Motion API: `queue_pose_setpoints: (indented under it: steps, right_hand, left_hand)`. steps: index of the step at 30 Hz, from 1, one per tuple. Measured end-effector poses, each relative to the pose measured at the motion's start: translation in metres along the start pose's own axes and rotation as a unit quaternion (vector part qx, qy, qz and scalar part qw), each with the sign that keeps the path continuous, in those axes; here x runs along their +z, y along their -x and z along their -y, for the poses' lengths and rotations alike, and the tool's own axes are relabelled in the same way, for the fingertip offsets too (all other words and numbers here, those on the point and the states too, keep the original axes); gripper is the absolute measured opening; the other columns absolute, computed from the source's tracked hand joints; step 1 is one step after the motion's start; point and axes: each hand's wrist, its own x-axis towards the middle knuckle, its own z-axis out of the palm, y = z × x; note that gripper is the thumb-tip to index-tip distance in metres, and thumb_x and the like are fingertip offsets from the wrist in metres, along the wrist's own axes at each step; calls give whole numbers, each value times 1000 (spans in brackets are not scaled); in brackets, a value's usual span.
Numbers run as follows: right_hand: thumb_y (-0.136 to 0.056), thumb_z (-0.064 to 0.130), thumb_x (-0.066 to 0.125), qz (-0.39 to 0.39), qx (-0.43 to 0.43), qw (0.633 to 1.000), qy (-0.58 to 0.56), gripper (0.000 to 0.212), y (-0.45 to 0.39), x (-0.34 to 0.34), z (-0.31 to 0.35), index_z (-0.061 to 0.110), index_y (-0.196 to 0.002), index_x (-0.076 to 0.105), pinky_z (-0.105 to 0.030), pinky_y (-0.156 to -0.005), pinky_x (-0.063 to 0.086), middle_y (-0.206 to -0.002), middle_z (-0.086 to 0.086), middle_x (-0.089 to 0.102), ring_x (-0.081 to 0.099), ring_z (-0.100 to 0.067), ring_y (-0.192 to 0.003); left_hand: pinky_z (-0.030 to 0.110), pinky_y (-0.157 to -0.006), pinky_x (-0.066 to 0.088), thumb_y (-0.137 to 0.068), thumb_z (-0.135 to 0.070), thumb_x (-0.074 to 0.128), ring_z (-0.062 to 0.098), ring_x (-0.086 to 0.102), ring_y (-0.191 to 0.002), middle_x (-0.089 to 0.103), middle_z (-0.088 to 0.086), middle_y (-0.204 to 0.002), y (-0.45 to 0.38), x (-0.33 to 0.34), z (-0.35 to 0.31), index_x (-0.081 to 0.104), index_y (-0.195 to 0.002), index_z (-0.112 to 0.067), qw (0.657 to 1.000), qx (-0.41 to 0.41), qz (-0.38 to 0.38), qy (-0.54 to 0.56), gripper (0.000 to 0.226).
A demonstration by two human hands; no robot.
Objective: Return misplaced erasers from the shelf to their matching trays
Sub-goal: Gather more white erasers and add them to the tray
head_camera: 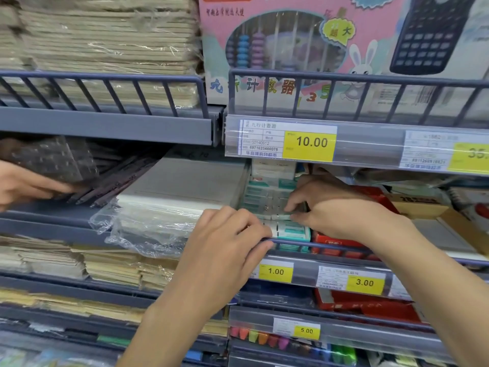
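- On the middle shelf, just under the right hand [341,207], white-and-teal erasers [288,230] sit packed in rows in their tray [296,247].
- The right hand's fingertips [291,211] pinch one small eraser [280,216] just above the front row.
- The left hand [225,242] curls loosely, its fingertips resting on the wire shelf rail [330,246] in front of the tray, gripping nothing that I can see.
- Left of the left fingers lies a plastic-wrapped white stack [169,205].
- Right of the right hand sit red boxes [336,241].
- Below the fingers hang yellow price tags [276,272].
- Another hand [23,185] reaches in at the far left edge.
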Motion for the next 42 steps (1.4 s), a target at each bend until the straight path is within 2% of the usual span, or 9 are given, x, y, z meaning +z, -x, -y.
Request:
queue_pose_setpoints:
  steps: [7, 11, 14, 17, 19, 26, 32, 36, 42]
  right_hand:
    - [-95, 38, 58, 21, 7, 999, 28, 17, -1, 1, 5, 32, -100, 73, -35, -97, 40, -106, 5, 56, 40, -19, -111]
    - [-95, 36, 58, -104, 12, 993, -50, 20, 20, 2, 15, 33, -113, 66, -28, -86, 44, -105, 12, 63, 54, -13, -102]
    - [-94, 35, 63, -212, 41, 954, -209, 19, 47, 5, 30, 35, -113, 67, -20, -72, 49, -89, 18, 67, 61, -3, -78]
    - [-95, 21, 66, -244, 17, 883, -401, 18, 84, 14, 48, 29, -110, 69, -21, -64, 50, -87, 6, 68, 62, -13, -75]
    - [-96, 19, 66, -250, 17, 851, -461, 19, 112, 26, 56, 27, -112, 69, -19, -64, 50, -88, 1, 68, 64, -12, -74]
    - [-91, 35, 67, -183, 227, 780, -554, 21, 228, 138, 66, 27, -110, 71, -26, -61, 50, -79, -5, 68, 60, -18, -69]
    - [-97, 2, 59, -127, 482, 646, -578, 18, 355, 256, 68, 11, -106, 71, -21, -55, 44, -76, -4, 68, 53, -14, -58]
    - [-96, 4, 62, -104, 581, 569, -572, 15, 444, 303, 81, 12, -101, 73, -26, -57, 45, -78, -8, 69, 56, -16, -60]
    - [-97, 5, 59, -92, 672, 480, -556, 16, 572, 339, 111, 13, -101, 73, -28, -58, 46, -80, -6, 71, 57, -14, -60]
  left_hand:
    - [34, -85, 39, -102, -36, 58, 13, 56, -92, 65, -14, -100, 1, -2, 0, 73, -105, -27, 999, -23, 21, 34, 18]
    - [27, -94, 39, -101, -37, 59, -2, 54, -104, 65, -24, -110, 1, -14, -2, 69, -117, -31, 985, -98, 9, 142, 19]
    - [25, -94, 47, -101, -40, 56, -4, 57, -115, 64, -30, -113, 4, -28, -6, 65, -121, -37, 962, -158, -74, 211, 22]
    - [14, -80, 50, -102, -27, 61, 4, 64, -112, 69, -24, -113, 13, -39, -15, 66, -116, -35, 925, -186, -153, 293, 17]
    - [15, -82, 52, -103, -21, 62, 11, 68, -108, 74, -16, -113, 26, -39, -23, 67, -117, -32, 891, -194, -158, 379, 19]
    - [19, -75, 57, -99, -24, 63, 13, 74, -89, 79, -5, -104, 109, 25, -58, 71, -106, -32, 761, -318, 54, 563, 14]
    - [26, -79, 55, -103, -10, 60, 17, 72, -91, 80, 0, -103, 225, 129, -93, 68, -112, -14, 635, -459, 335, 524, 13]
    - [24, -73, 55, -102, -9, 62, 17, 70, -89, 79, 3, -100, 291, 160, -121, 70, -108, -13, 599, -471, 445, 471, 11]
    - [16, -65, 55, -102, -11, 63, 5, 71, -75, 80, -2, -95, 332, 165, -190, 69, -108, -11, 581, -455, 520, 429, 8]
